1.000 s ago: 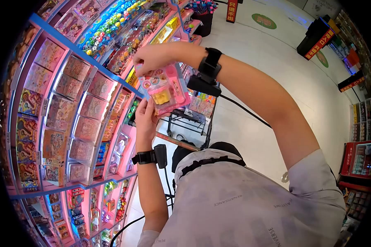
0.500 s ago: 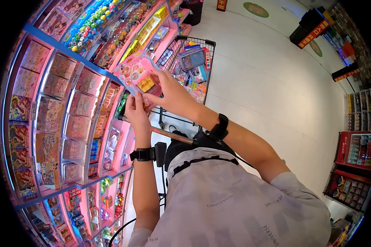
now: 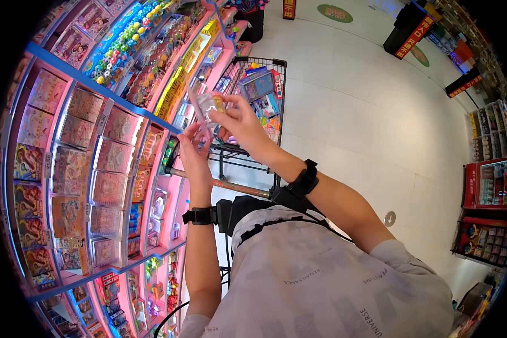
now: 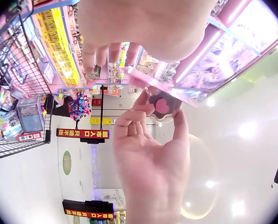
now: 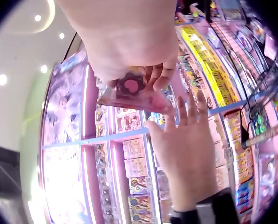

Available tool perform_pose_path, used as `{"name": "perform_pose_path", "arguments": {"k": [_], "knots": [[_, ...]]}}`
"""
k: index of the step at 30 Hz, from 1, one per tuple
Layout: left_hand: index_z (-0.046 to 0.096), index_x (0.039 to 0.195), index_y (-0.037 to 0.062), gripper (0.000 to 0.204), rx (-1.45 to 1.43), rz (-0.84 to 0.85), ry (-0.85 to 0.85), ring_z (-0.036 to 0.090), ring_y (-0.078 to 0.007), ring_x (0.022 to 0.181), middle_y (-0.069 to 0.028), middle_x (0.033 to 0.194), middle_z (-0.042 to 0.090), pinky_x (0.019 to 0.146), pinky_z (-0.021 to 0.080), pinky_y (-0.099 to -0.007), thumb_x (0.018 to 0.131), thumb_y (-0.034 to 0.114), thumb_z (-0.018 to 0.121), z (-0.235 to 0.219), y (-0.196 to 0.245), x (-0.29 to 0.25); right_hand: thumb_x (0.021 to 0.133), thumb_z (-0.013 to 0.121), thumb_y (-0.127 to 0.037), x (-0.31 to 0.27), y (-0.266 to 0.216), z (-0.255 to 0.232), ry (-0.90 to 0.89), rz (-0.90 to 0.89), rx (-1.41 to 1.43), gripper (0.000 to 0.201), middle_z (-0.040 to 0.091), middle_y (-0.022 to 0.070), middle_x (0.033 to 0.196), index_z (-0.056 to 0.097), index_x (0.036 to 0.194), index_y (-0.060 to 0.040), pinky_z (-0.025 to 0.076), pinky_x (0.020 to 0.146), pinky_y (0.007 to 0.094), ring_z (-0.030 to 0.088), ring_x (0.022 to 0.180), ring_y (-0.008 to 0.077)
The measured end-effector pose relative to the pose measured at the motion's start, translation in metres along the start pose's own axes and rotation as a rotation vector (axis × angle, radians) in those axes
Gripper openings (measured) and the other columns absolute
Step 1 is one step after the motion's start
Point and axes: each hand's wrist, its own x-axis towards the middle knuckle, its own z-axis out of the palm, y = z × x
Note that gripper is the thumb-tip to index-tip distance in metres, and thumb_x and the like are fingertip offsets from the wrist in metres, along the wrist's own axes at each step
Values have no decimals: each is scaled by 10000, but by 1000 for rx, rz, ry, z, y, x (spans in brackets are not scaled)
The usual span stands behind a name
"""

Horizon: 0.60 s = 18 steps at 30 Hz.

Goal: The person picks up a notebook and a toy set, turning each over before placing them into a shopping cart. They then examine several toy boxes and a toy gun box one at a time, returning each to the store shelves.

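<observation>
**Operator:** Toy pack (image 3: 204, 105): state location and grip.

**Technician:** It is held edge-on above the shopping cart (image 3: 257, 96), beside the pink shelves (image 3: 104, 146). The right hand (image 3: 239, 123) pinches the upper part, fingers curled round the blister with the pink heart, as the right wrist view shows (image 5: 129, 88). The left hand (image 3: 192, 147) meets the lower edge; its fingers (image 5: 188, 109) stand fairly straight, and the left wrist view shows thumb and fingertips touching the pack (image 4: 161, 103).

**Operator:** Handling properties?

**Technician:** Judged light: a pinch carries it. The card backing is probably stiff but bendable; the clear blister is likely smooth, slippery and dentable.

**Operator:** Recommended hold?

**Technician:** Grip the card margin at opposite edges. Avoid squeezing the blister dome.
</observation>
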Motion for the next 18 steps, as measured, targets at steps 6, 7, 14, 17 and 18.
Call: {"name": "perform_pose_path", "arguments": {"k": [6, 7, 14, 17, 18], "knots": [[497, 1226, 15, 273, -213, -144, -131, 619, -175, 1056, -68, 1176, 582, 896, 532, -337, 1022, 193, 458, -47, 6, 0, 1007, 438, -403, 1, 46, -2, -165, 348, 576, 351, 646, 50, 1077, 590, 1160, -126, 468, 841, 359, 591, 956, 197], [504, 1220, 17, 265, -207, -130, -109, 620, -169, 1053, -64, 1161, 591, 888, 534, -335, 1022, 186, 458, -54, 11, -3, 1008, 430, -408, 1, 54, 5, -155, 373, 588, 360, 646, 54, 1086, 590, 1165, -126, 470, 839, 360, 594, 963, 200], [550, 1191, 20, 295, -187, -113, 77, 648, -148, 955, -64, 1123, 624, 816, 542, -299, 1024, 248, 466, -161, 55, -46, 1007, 386, -466, -23, 130, 105, -231, 581, 642, 432, 647, 62, 1075, 589, 1158, -116, 479, 811, 374, 596, 933, 220], [550, 1194, 16, 317, -186, -105, 141, 649, -153, 933, -70, 1107, 624, 781, 543, -283, 1029, 270, 455, -218, 73, -75, 1009, 360, -486, -41, 168, 154, -308, 649, 626, 445, 645, 55, 1068, 585, 1145, -127, 477, 795, 361, 584, 905, 210], [548, 1195, 13, 316, -152, -106, 143, 649, -160, 930, -73, 1104, 622, 764, 547, -293, 1029, 266, 454, -237, 76, -82, 1010, 343, -494, -50, 173, 174, -280, 674, 601, 447, 642, 52, 1048, 582, 1127, -134, 477, 790, 351, 579, 889, 206]]}}
